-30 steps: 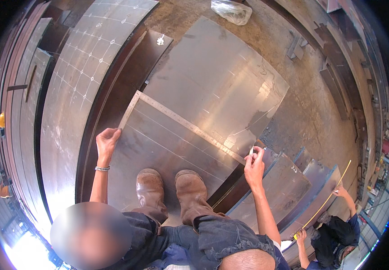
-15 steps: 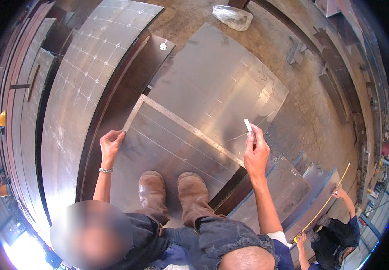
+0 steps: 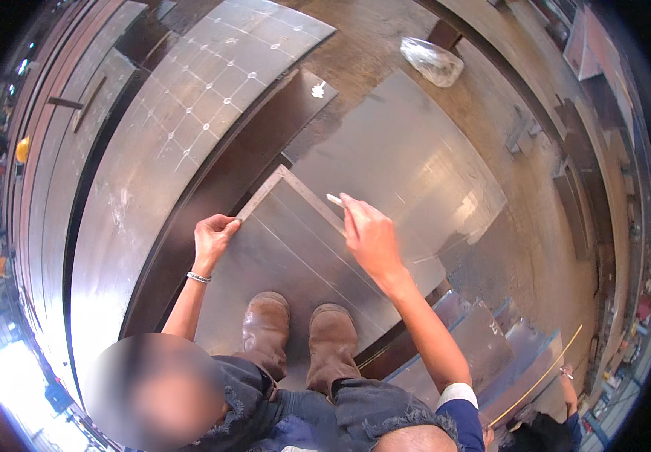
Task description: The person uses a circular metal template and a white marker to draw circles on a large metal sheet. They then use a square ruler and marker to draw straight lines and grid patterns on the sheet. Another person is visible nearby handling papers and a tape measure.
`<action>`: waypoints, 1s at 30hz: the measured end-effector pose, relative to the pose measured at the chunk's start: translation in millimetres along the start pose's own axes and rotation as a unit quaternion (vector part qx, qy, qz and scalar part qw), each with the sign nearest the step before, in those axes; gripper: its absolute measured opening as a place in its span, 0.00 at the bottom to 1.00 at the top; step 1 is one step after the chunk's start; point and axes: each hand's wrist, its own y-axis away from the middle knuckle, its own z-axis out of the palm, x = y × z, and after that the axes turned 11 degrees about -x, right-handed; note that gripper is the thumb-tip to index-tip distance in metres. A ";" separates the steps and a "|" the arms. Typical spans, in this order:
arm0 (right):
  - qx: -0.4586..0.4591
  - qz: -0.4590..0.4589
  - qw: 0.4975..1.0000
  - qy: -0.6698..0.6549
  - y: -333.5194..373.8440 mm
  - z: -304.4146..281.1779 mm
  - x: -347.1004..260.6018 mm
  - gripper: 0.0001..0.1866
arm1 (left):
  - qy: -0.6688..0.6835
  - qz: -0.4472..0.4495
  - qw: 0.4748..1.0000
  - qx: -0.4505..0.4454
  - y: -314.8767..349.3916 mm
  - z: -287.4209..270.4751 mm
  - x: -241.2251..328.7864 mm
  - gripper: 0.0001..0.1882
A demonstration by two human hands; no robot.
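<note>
My left hand (image 3: 215, 239), wearing a bracelet at the wrist, pinches the end of the short arm of a flat metal framing square (image 3: 264, 190). The square lies on a grey steel plate (image 3: 246, 264), its corner pointing away from me. Between the fingers of my right hand (image 3: 371, 239) is a white stick of chalk (image 3: 334, 200), held just above the plate beside the long arm. That hand hides the rest of the long arm. Pale straight lines (image 3: 289, 250) run across the plate on the near side of the square.
My brown boots (image 3: 267, 320) stand on the plate. At left lies a large plate (image 3: 212, 90) marked with a grid. A clear plastic bag (image 3: 432, 62) rests on the far floor. Lower right, another person's hand (image 3: 566, 372) is at a yellow tape measure (image 3: 540, 373).
My right hand has moved left with the chalk, closer to the square's corner, and the chalk now tilts left. My left hand keeps its pinch. The whole view has shifted.
</note>
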 end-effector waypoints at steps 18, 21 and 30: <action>-0.036 -0.075 0.996 0.033 -71.0 56.4 -9.4 0.25 | -0.008 -0.010 1.000 0.026 2.4 3.2 0.0 0.09; -0.040 -0.078 0.995 0.046 -71.5 56.1 -10.4 0.25 | -0.007 -0.001 1.000 0.027 2.4 3.2 1.2 0.10; -0.188 -0.057 0.969 0.151 -16.5 7.0 -2.4 0.25 | -0.013 -0.009 1.000 0.019 1.1 3.1 3.1 0.10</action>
